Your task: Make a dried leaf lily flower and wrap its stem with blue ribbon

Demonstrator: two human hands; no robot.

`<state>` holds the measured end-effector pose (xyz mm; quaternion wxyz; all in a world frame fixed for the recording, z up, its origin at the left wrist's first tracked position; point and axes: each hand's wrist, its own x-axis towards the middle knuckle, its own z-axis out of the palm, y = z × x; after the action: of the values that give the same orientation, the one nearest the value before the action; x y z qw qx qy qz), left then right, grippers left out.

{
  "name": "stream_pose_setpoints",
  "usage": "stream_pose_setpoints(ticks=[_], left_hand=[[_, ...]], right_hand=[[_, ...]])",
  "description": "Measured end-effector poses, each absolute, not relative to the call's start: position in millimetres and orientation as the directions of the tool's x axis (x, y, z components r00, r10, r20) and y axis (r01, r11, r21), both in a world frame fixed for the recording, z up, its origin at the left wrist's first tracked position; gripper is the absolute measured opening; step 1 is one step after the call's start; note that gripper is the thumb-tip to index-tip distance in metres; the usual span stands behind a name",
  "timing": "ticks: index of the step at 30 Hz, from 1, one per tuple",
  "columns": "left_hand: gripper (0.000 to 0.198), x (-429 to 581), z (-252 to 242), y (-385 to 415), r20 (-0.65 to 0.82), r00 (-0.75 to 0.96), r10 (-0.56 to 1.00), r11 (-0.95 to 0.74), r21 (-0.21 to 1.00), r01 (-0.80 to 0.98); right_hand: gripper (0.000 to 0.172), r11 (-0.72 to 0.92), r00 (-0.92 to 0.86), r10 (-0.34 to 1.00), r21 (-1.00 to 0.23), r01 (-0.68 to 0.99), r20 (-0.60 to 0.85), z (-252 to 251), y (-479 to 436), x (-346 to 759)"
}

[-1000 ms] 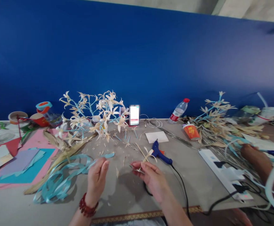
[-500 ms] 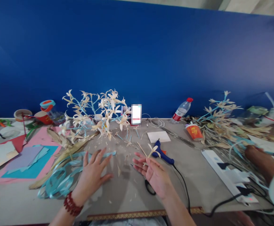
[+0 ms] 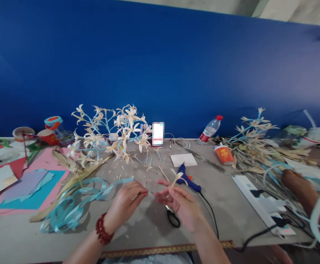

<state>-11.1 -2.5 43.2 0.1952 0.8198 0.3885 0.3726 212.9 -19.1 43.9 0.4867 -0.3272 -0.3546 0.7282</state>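
Left hand (image 3: pixel 127 203) bunched at the tips, right hand (image 3: pixel 184 201) pinching, near but apart

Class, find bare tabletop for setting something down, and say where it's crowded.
Free: between the glue gun cord and power strip; near left, in front of the blue ribbon. Crowded: behind, among the white flowers; right, among dried leaves and cables.

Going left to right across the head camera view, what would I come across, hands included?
Purple paper, looped light-blue ribbon, left hand, right hand pinching a pale flower, white power strip, another person's hand.
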Motion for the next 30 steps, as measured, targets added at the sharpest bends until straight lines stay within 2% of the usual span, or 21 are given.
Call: stream_pose_setpoints(ticks=[2,4,6,9,11,12,14,16,19,22,26,28,30], left_hand=[[0.016,-30.4,38.2,-1.7,0.471,0.346,0.812,-0.583,0.618,0.527],[0.018,-52.8,30.7,-1.6,0.456,0.195,0.869,-0.470,0.630,0.618],[0.017,-74.2,21.9,-2.0,0.430,0.118,0.895,-0.386,0.614,0.688],[0.019,-97.4,12.0,-2.8,0.420,0.079,0.904,-0.328,0.563,0.758],[0.018,-104.5,10.3,-3.7,0.453,0.092,0.887,-0.349,0.525,0.776],[0.021,-105.6,10.8,-4.3,0.462,0.124,0.878,-0.375,0.504,0.778],[0.040,-103.9,12.6,-5.8,0.446,0.209,0.870,-0.422,0.455,0.784],[0.050,-99.7,13.7,-7.0,0.422,0.273,0.864,-0.452,0.413,0.791],[0.023,-94.3,12.7,-7.7,0.468,0.272,0.841,-0.491,0.448,0.747],[0.022,-90.7,11.4,-9.2,0.452,0.212,0.867,-0.450,0.525,0.722],[0.012,-75.9,14.1,-20.2,0.466,0.226,0.856,-0.468,0.508,0.724],[0.016,-59.9,16.6,-28.3,0.484,0.207,0.851,-0.486,0.573,0.660],[0.029,-40.3,18.2,-34.6,0.428,0.215,0.878,-0.472,0.694,0.544]], right_hand=[[0.022,-0.226,-0.242,0.963,-0.842,-0.490,-0.117,48.3,-15.6,225.4],[0.022,-0.195,-0.207,0.973,-0.833,-0.517,-0.100,51.4,-12.4,235.4],[0.022,-0.179,-0.193,0.977,-0.827,-0.533,-0.087,52.2,-10.0,240.7],[0.023,-0.163,-0.179,0.981,-0.826,-0.540,-0.077,50.0,-7.7,240.7],[0.022,-0.159,-0.172,0.982,-0.830,-0.534,-0.077,47.6,-6.8,237.9],[0.022,-0.160,-0.173,0.982,-0.835,-0.526,-0.079,46.4,-6.5,236.3],[0.023,-0.159,-0.178,0.981,-0.854,-0.496,-0.080,43.9,-6.3,233.8],[0.026,-0.138,-0.164,0.984,-0.894,-0.425,-0.074,41.3,-6.9,232.7],[0.027,-0.065,-0.102,0.994,-0.977,-0.201,-0.045,37.8,-8.9,233.8],[0.024,0.017,-0.061,0.998,-1.000,0.012,0.016,34.5,-11.0,236.0],[0.025,0.076,-0.121,0.991,-0.989,0.129,0.060,30.5,-13.8,232.2],[0.028,0.111,-0.194,0.978,-0.972,0.209,0.070,30.8,-16.3,224.6],[0.029,0.190,-0.293,0.951,-0.933,0.305,0.098,32.9,-19.9,213.6]])
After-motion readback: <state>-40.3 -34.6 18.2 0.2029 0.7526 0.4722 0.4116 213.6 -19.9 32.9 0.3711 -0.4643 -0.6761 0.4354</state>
